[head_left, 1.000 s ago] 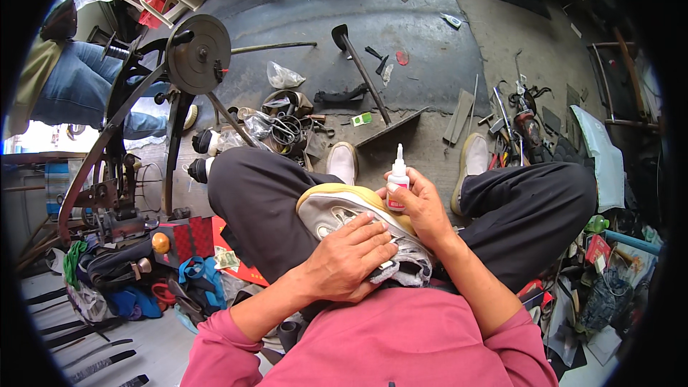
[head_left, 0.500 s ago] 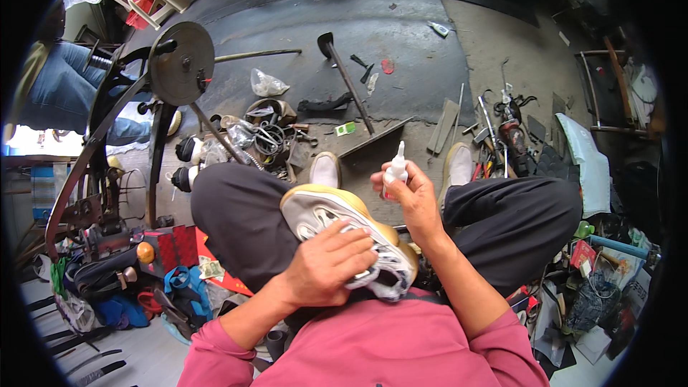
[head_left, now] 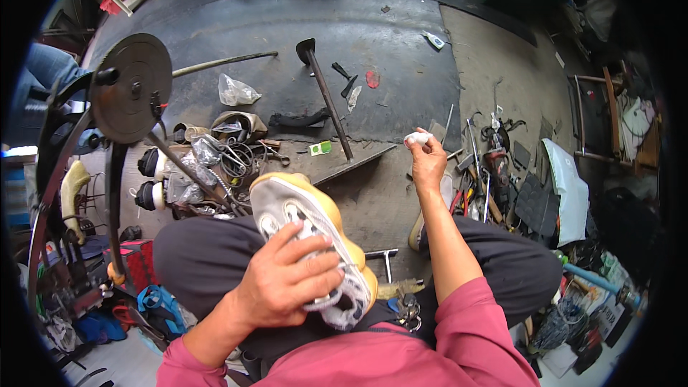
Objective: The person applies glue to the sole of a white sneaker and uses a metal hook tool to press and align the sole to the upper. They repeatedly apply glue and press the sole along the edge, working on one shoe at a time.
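A grey and white sneaker [head_left: 278, 199] with a thick yellowish sole rests across my lap, its toe pointing away and its opening toward me. My left hand [head_left: 290, 272] is closed over the laced upper and partly covers it. Out over the floor, right of the sneaker, my right hand [head_left: 430, 161] grips a small white squeeze bottle [head_left: 417, 139]. The bottle lies sideways in the fingers, apart from the shoe, and much of it is hidden.
On the left stands a black metal machine with a large wheel [head_left: 131, 89]. A metal shoe last stand [head_left: 328, 97] is on the floor ahead. Pliers and other tools [head_left: 494, 172] lie to the right beside a white package [head_left: 568, 193]. Plastic bags and cords [head_left: 233, 158] are heaped front left.
My right hand has moved forward and right, away from the sneaker, and the bottle has gone from upright to sideways. The sneaker and left hand sit farther left in view.
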Available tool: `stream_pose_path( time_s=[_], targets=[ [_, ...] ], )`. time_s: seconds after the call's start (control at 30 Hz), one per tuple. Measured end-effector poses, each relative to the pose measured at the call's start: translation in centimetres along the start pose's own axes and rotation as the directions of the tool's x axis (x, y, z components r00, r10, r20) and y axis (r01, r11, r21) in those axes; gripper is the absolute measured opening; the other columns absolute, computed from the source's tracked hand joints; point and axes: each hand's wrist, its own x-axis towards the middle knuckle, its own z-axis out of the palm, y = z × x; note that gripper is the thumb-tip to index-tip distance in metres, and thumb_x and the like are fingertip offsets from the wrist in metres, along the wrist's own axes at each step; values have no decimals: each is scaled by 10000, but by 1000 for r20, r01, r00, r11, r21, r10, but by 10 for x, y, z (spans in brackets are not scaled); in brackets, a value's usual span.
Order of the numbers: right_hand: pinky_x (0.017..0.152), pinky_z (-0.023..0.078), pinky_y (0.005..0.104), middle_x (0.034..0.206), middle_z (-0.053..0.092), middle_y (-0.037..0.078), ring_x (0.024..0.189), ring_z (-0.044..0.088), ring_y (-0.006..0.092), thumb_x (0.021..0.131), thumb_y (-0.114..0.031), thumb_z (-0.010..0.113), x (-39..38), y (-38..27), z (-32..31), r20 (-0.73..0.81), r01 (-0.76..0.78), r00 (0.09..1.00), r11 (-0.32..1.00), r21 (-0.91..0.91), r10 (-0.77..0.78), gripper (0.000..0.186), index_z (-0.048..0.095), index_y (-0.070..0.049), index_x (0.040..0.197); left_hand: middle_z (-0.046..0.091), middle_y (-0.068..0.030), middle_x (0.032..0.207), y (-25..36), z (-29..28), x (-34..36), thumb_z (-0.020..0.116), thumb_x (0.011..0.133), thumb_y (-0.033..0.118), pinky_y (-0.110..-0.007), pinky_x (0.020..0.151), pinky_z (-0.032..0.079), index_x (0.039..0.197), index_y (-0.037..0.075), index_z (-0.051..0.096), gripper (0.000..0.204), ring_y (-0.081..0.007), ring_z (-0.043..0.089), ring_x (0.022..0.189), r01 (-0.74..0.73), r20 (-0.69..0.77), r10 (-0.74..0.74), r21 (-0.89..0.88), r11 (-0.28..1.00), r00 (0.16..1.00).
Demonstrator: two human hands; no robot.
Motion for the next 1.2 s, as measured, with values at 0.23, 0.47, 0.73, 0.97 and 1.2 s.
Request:
stream_pose_path(
  time_s=[0.23, 0.47, 0.73, 0.97, 1.2],
  targets=[
    [872, 570, 305, 1126, 705, 88, 982, 714, 175, 885, -84, 820, 80, 86, 26, 13, -97, 995, 994, -51, 98, 380, 751, -43, 1256, 734, -35, 1194, -24, 5, 11, 682, 745, 217, -580, 1076, 484, 1073, 155, 768, 345, -284, 689, 1187, 217, 69, -212, -74, 973, 975],
    [885, 568, 313, 1173, 691, 101, 1007, 719, 195, 889, -106, 812, 122, 122, 49, -11, -77, 997, 987, -142, 76, 408, 731, -14, 1279, 766, 3, 1073, -39, 9, 32, 531, 996, 386, -602, 1028, 505, 1055, 202, 775, 311, -284, 725, 1100, 357, 108, -349, -69, 932, 931],
    [1010, 541, 377, 1269, 720, 196, 1124, 713, 261, 903, -192, 801, 68, 104, 14, -43, -150, 988, 882, -448, 146, 554, 625, 8, 1388, 732, -25, 1183, -37, 8, 45, 610, 871, 228, -571, 1067, 494, 1060, 165, 766, 253, -263, 694, 1173, 180, 148, -161, -120, 976, 976],
    [865, 568, 387, 953, 789, 165, 919, 760, 278, 922, -212, 730, -21, 90, -63, -28, -289, 947, 812, -508, 320, 242, 784, -20, 1060, 738, -68, 1129, -8, 17, 39, 691, 676, 192, -564, 1013, 506, 1053, 114, 755, 390, -293, 711, 1113, 0, 32, 5, -152, 988, 999],
    [833, 563, 426, 903, 779, 169, 885, 754, 322, 886, -252, 784, -4, 109, -81, -47, -258, 955, 744, -616, 293, 230, 787, -36, 964, 732, -83, 1127, 5, 28, 32, 679, 687, 166, -553, 1010, 505, 1057, 102, 746, 382, -298, 707, 1117, -7, 42, 12, -124, 992, 999]
  ],
)
